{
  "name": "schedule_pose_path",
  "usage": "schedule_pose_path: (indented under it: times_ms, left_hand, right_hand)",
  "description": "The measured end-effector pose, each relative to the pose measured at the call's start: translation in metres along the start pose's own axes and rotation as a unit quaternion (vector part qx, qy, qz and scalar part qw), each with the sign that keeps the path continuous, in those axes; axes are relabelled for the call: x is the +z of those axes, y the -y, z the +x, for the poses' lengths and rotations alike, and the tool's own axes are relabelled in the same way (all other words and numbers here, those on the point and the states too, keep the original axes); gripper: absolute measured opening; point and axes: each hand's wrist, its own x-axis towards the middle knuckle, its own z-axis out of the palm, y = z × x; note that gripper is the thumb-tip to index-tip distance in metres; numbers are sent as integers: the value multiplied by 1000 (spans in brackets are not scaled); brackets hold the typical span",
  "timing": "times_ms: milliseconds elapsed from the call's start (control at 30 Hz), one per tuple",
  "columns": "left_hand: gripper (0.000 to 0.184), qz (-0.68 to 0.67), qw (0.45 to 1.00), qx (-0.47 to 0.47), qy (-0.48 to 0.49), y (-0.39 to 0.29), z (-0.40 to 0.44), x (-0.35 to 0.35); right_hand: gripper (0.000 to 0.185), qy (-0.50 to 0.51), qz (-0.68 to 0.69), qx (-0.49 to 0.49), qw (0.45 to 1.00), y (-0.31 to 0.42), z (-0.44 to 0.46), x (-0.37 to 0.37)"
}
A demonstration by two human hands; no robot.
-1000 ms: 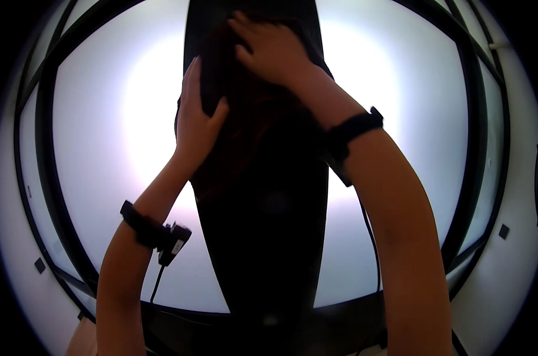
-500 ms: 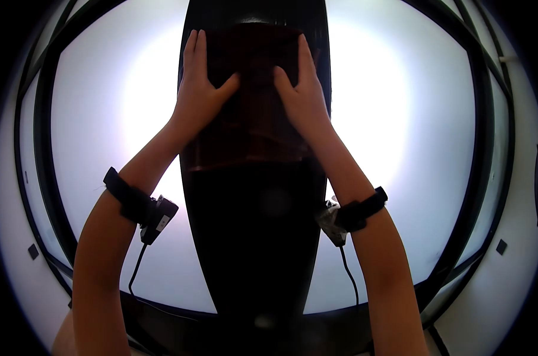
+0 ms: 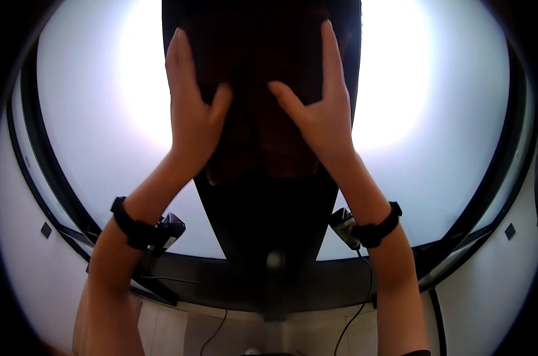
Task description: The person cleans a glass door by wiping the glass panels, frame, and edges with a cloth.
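A dark reddish, cloth-like piece lies on a long black board that narrows towards me. Along the piece's left side rests my left hand, its fingers stretched forward and its thumb pointing inward over it. My right hand mirrors this on the right side, fingers straight and thumb spread inward. Both hands look open and flat on or against the piece. It is too dark to make out its far edge or any folds.
Bright white surfaces flank the board, bordered by a dark frame. Each wrist wears a black strap with a small device, the left one and the right one. A thin cable hangs from the right one.
The view has shifted, so the board looks larger and the floor shows at the bottom. Both hands stay alongside the reddish piece with fingers stretched, now appearing slightly farther apart.
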Motion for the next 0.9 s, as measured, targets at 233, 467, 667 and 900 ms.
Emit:
schedule_pose_path:
  times_ms: [233,467,667,900]
  left_hand:
    - [82,2,998,-11,70,-40,-52,-6]
    - [79,29,995,-58,76,-62,-142,-4]
    - [79,43,975,-201,87,-96,-226,-3]
    - [79,51,941,-273,194,-135,-329,-17]
  right_hand:
    - [85,4,-105,46,993,24,-42,-18]
    - [83,21,-100,86,991,38,-133,-24]
    - [75,27,-99,205,973,73,-228,-24]
    - [74,70,-91,391,913,112,-328,-30]
